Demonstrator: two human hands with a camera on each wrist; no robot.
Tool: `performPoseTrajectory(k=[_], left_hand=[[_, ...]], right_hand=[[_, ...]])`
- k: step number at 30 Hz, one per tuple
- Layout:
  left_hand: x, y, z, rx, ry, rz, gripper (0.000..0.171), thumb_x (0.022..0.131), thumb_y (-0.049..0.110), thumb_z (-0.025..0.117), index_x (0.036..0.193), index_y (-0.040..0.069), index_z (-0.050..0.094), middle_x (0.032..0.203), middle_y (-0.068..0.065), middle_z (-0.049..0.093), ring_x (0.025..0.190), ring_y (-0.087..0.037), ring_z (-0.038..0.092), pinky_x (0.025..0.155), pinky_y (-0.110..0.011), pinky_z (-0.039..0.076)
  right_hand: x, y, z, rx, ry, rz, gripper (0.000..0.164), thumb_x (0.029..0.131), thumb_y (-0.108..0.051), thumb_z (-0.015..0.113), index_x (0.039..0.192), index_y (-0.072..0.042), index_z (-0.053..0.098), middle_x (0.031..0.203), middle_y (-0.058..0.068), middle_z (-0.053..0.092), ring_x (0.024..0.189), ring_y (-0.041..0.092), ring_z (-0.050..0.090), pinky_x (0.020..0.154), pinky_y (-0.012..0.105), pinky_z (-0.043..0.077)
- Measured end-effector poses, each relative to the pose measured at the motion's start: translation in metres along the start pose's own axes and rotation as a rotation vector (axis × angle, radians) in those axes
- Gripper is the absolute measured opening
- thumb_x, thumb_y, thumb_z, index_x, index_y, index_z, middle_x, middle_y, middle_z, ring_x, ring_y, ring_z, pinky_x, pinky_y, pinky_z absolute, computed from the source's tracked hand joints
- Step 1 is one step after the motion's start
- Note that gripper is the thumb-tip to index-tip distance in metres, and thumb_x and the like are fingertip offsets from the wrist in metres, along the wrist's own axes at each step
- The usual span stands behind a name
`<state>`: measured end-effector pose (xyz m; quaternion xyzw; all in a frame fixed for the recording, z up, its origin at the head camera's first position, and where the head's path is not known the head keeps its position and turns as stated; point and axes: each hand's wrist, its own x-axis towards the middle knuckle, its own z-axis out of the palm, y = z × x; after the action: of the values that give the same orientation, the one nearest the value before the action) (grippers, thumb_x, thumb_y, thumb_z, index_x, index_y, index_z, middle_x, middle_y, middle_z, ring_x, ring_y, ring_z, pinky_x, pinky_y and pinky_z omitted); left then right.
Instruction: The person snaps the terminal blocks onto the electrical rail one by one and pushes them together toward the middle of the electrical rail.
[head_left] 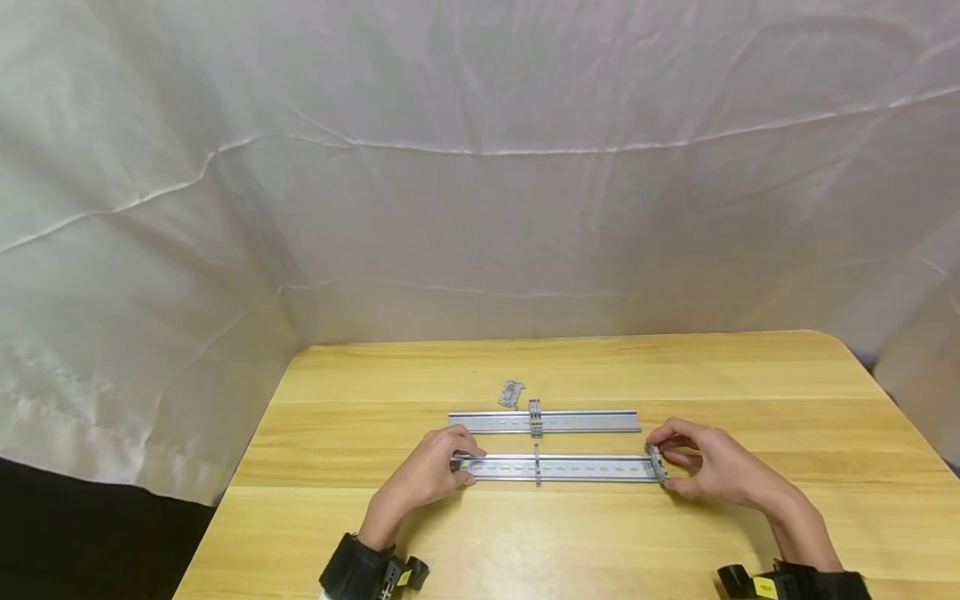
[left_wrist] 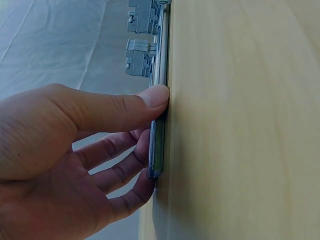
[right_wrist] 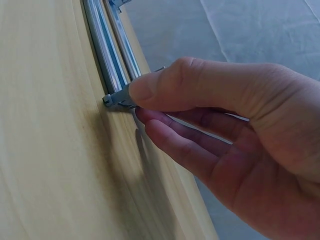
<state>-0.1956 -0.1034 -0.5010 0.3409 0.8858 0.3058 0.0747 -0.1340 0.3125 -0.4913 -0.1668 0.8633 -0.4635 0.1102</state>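
The near slotted metal DIN rail [head_left: 592,469] lies on the table, and my left hand [head_left: 427,471] grips its left end between thumb and fingers. In the left wrist view the thumb lies across one edge of the rail [left_wrist: 158,140], with fingertips at the other. At the right end, my right hand [head_left: 708,462] pinches a thin grey terminal block [head_left: 657,463]. The right wrist view has that block [right_wrist: 118,97] set across the rail end; whether it is latched I cannot tell. Another thin terminal block [head_left: 537,467] stands across the near rail, left of its middle.
Behind lies a second, parallel DIN rail [head_left: 592,421] carrying a small group of terminal blocks [head_left: 535,418]. A loose grey terminal block [head_left: 512,393] lies flat beyond it. The wooden table [head_left: 360,375] ends at a pale cloth backdrop [head_left: 480,225].
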Motion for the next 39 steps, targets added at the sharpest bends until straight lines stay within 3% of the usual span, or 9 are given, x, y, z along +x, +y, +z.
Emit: performPoseTrajectory(k=[26,39], left_hand=[[-0.001,-0.001,0.001,-0.008,0.01,-0.005,0.032,0.075,0.003,0.08,0.106,0.003,0.075,0.102,-0.004,0.067,0.096,-0.021,0.062,0.089,-0.039,0.054],[-0.001,0.0,0.001,-0.012,0.013,0.004,0.031,0.075,0.001,0.08,0.105,0.002,0.075,0.099,-0.005,0.067,0.093,-0.021,0.062,0.084,-0.039,0.056]], right_hand=[[0.002,0.002,0.002,0.057,-0.001,-0.028,0.048,0.074,-0.006,0.082,0.115,0.003,0.059,0.118,0.021,0.06,0.113,0.04,0.058,0.092,0.035,0.053],[0.014,-0.004,0.018,0.049,0.016,-0.08,0.047,0.07,0.002,0.082,0.112,0.004,0.059,0.116,0.023,0.06,0.111,0.04,0.06,0.092,0.035,0.052]])
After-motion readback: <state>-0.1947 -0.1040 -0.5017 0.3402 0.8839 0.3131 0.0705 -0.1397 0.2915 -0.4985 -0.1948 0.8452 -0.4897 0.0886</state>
